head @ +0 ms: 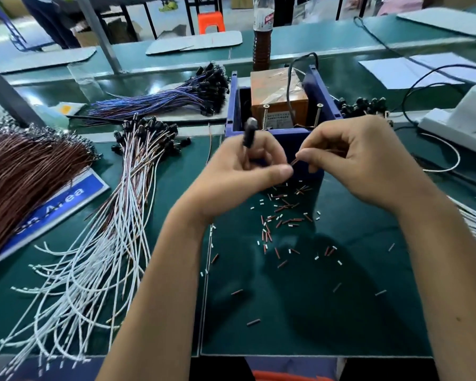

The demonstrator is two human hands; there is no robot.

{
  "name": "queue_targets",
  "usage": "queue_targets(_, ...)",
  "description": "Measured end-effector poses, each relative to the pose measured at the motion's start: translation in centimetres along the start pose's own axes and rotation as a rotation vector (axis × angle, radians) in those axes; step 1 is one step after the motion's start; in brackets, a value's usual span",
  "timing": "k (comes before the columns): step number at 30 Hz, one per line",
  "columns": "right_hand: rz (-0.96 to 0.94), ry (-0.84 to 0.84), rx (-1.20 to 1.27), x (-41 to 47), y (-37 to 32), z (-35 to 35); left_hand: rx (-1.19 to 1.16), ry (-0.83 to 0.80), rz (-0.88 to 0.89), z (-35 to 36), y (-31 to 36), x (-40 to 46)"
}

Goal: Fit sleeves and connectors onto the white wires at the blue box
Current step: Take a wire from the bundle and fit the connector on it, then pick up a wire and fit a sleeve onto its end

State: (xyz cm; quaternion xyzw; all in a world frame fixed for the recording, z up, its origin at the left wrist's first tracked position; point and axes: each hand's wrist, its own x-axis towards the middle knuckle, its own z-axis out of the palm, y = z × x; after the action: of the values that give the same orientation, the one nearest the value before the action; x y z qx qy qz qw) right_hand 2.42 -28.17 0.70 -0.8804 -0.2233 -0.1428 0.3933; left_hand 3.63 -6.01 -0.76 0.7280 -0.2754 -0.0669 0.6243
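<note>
At the far left of the frame a bundle of brown wires (25,171) fans over a blue sign (63,204) lying on the green tabletop (341,312). Just right of it, the white wires (105,243) spread from lower left up toward centre, their black connectors (151,130) clustered at the upper end. Above them, in the upper left-centre, lies a bunch of blue wires (160,101) with black ends. Your left hand (239,174) sits at centre, its grip clenched around a black connector (250,133) that sticks up past your fingers, thumb pressed forward. Directly behind your hands stands the blue box (300,144), upper centre, holding an orange block (279,97) with two screws upright in front of it; a bottle (263,31) stands beyond. Below your hands, short red-brown and white sleeve pieces (283,215) are scattered over the tabletop. Your right hand (363,163), right of centre, pinches a thin reddish wire end (296,160) between thumb and fingertips, its tip just beside your left thumb. At the far right sits a white device (456,125) with dark cables.
</note>
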Motion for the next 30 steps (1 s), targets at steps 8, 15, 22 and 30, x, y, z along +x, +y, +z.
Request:
queue_targets(8, 0.035, 0.065, 0.11, -1.0, 2.6, 2.2, 0.387, 0.182, 0.092, 2.7, -3.2, 1.0)
queue_targets(15, 0.101, 0.12, 0.184, -1.3, 3.5, 4.6, 0.354, 0.277, 0.076, 2.4, -5.7, 0.7)
queue_targets(22, 0.176, 0.148, 0.246, -1.5, 4.0, 5.2, 0.412, 0.337, 0.075, 2.0, -6.6, 0.7)
queue_targets(30, 0.184, 0.187, 0.246, -1.4, 3.6, 5.7, 0.443, 0.343, 0.125, 2.3, -6.1, 0.8)
